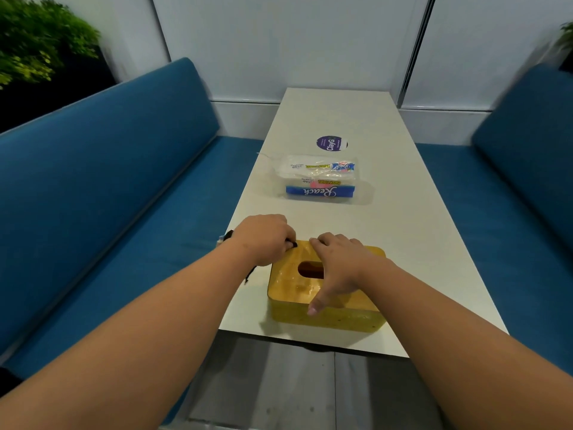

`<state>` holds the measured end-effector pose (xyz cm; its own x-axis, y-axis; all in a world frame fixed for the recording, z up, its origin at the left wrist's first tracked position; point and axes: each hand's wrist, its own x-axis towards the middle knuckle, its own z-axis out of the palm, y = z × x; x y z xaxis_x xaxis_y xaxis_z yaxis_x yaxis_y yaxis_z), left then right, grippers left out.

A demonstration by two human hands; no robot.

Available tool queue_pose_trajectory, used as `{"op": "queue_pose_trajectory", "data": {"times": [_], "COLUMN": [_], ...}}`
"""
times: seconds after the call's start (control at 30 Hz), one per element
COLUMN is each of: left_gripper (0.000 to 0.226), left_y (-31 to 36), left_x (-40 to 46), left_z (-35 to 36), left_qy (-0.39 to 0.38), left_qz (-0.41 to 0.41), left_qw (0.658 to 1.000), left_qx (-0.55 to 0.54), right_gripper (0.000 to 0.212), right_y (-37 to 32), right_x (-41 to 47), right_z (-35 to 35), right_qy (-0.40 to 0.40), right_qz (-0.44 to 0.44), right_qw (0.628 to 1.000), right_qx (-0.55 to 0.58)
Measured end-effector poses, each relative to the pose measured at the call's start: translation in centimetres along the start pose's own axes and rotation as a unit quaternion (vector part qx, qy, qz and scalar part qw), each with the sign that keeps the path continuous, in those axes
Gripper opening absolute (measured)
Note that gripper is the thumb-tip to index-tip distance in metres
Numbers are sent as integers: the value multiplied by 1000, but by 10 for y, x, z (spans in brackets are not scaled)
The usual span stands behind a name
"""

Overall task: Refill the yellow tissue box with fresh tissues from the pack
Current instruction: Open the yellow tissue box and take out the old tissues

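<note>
The yellow tissue box (325,318) sits just inside the white bench's (341,119) near edge, toward its left side. Bare smooth surface lies between the box and the crinkly plastic pack (319,181) farther along. Blue padded seats (93,181) flank both long edges. The box has rounded corners and a glossy wood-toned lid (288,283) with an oval slot. The right hand (338,268) spans the lid — grip clamped, thumb on the near wall. The left hand (263,240) pinches a dark strap (291,243) at the far-left corner.

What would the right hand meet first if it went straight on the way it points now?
Probably the left hand, which sits close beyond the right hand at the far left corner of the yellow tissue box. Depth is unclear; it might slip past onto bare table.
</note>
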<state>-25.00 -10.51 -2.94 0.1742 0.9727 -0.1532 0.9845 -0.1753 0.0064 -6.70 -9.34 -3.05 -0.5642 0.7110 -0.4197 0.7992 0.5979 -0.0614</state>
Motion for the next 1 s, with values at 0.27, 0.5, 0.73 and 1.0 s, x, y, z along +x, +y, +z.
{"op": "queue_pose_trajectory", "data": {"times": [0.27,0.5,0.73,1.0], "left_gripper": [31,28,27,28], "left_y": [-26,1,23,28], "left_x": [-12,1,14,16], "left_z": [-23,-36,-18,-13], "left_qy": [-7,-76,-62,-45], "left_qz": [-111,7,34,24], "left_qw": [992,991,995,998], "left_qx": [-59,-111,-75,-48], "right_gripper": [142,138,134,132], "right_y": [13,15,16,15], "right_x": [-5,-8,-9,-8], "right_z": [-1,-3,0,-2], "right_qy": [-8,-21,-14,-15], "right_qz": [-3,13,10,13], "right_qw": [999,999,999,999], "right_qx": [33,22,35,35]}}
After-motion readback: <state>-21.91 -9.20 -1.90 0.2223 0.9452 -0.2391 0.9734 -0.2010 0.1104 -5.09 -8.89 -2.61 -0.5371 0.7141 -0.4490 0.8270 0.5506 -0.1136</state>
